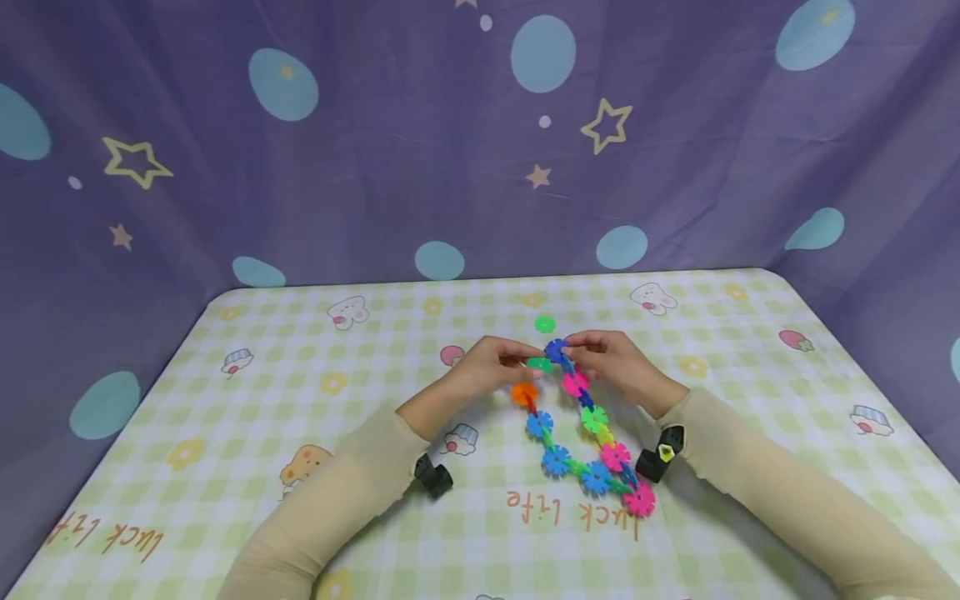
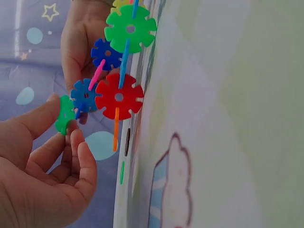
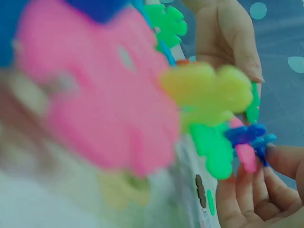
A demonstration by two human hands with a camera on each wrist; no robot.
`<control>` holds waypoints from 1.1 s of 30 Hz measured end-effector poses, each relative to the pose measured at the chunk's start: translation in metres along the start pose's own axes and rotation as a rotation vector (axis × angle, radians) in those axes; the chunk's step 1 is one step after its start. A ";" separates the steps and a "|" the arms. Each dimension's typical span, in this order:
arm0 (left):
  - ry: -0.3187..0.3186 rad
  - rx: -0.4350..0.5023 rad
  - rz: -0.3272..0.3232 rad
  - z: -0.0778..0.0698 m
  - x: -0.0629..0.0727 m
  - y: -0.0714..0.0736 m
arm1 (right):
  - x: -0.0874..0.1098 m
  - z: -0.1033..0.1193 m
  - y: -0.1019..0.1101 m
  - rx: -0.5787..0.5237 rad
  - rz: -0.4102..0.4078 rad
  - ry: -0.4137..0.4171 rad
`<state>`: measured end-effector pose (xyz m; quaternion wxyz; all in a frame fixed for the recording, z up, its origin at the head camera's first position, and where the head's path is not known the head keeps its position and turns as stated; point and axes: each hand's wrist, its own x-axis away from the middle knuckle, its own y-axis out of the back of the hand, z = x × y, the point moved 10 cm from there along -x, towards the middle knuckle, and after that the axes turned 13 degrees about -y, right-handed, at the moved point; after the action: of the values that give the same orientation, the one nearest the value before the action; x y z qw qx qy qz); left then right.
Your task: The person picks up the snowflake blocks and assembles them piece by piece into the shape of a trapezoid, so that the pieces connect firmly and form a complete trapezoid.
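A chain of interlocking plastic snowflake discs in blue, pink, green, yellow and orange hangs in a loop between and below the hands, with a pink disc (image 1: 639, 499) at its nearest bend. My right hand (image 1: 621, 363) pinches the blue disc (image 1: 556, 350) at one end of the chain. With thumb and fingertips, my left hand (image 1: 491, 364) pinches a green disc (image 2: 65, 114), held on edge right beside that blue end. An orange disc (image 1: 524, 394) forms the chain's other end, just below the left hand.
A loose green disc (image 1: 544, 324) lies on the checked tablecloth (image 1: 390, 333) beyond the hands. Near it, a dark brown disc (image 3: 200, 191) shows in the right wrist view. A purple patterned curtain (image 1: 360, 167) stands behind the table.
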<state>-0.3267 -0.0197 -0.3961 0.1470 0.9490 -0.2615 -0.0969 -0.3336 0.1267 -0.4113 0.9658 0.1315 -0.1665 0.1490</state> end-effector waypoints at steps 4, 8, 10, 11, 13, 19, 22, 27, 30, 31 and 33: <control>0.012 0.012 -0.011 0.002 0.001 -0.001 | -0.001 0.000 0.000 0.004 0.018 -0.013; 0.030 0.025 -0.032 0.003 0.002 0.000 | 0.003 -0.001 -0.001 -0.057 0.022 -0.017; 0.037 0.036 -0.036 0.004 0.002 0.000 | 0.005 -0.002 -0.002 -0.107 0.025 -0.008; 0.042 0.043 -0.038 0.004 0.003 0.000 | 0.006 -0.003 -0.002 -0.134 0.026 -0.005; 0.042 0.055 -0.039 0.004 0.003 0.000 | 0.008 -0.004 -0.004 -0.184 0.013 -0.002; 0.057 0.072 -0.048 0.004 0.009 -0.001 | 0.016 -0.006 -0.011 -0.310 -0.025 0.004; 0.079 0.075 -0.064 0.005 0.013 0.000 | 0.019 -0.006 -0.015 -0.349 -0.020 0.013; 0.099 0.086 -0.089 0.006 0.017 -0.001 | 0.021 -0.005 -0.017 -0.371 0.006 0.038; 0.097 0.118 -0.096 0.006 0.018 -0.002 | 0.022 -0.001 -0.017 -0.368 0.037 0.072; 0.095 0.131 -0.098 0.006 0.019 -0.003 | 0.022 0.001 -0.017 -0.366 0.050 0.086; 0.086 0.150 -0.103 0.005 0.019 -0.004 | 0.023 0.004 -0.017 -0.365 0.071 0.108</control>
<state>-0.3097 -0.0274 -0.4047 0.0815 0.9728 -0.2124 -0.0435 -0.3090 0.1156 -0.4025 0.9753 -0.0601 -0.1431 0.1572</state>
